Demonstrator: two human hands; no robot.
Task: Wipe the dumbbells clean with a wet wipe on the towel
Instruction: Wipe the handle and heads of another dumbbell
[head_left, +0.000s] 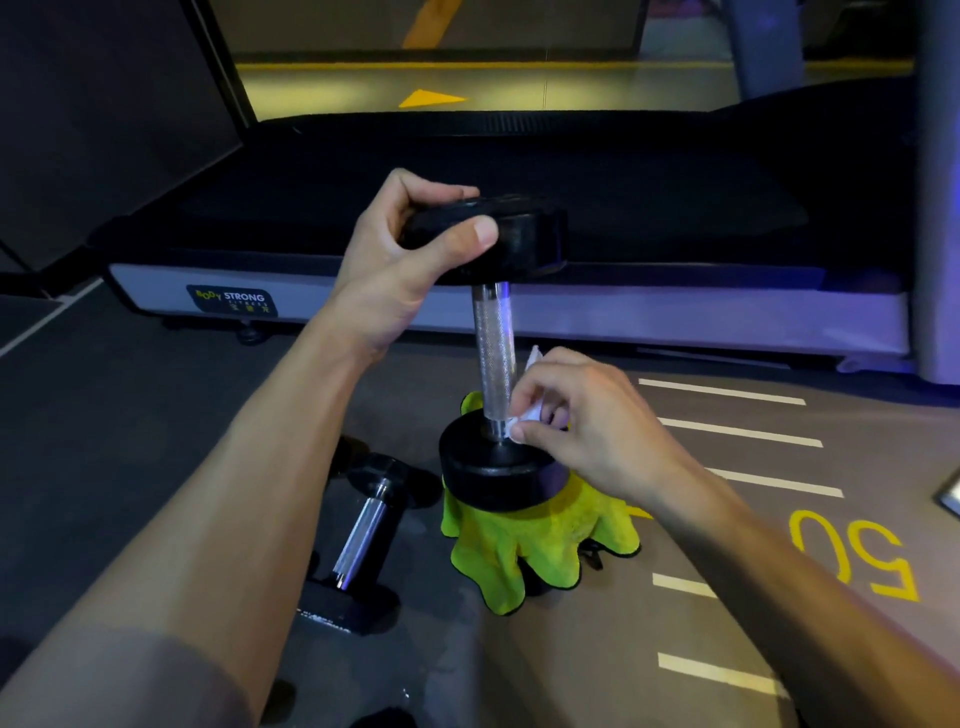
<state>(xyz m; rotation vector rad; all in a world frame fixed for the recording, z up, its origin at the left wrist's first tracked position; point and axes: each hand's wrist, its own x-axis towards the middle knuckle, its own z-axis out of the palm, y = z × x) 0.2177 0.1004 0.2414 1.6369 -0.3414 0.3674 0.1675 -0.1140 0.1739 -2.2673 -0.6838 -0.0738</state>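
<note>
One dumbbell (493, 353) stands upright, its lower head resting on a yellow-green towel (524, 540) bunched on the floor (156, 415). The left hand (395, 260) grips the upper head, its fingers (470, 236) curled over the top edge and thumb across the side. The right hand (587, 415) pinches a white wet wipe (527, 415) between thumb and fingertips, the wipe touching the base of the knurled metal handle just above the lower head. A second dumbbell (358, 540) lies on its side on the floor, below and to the left of the right-hand fingers, just beside the towel. A treadmill (519, 312) stands beyond both hands.
</note>
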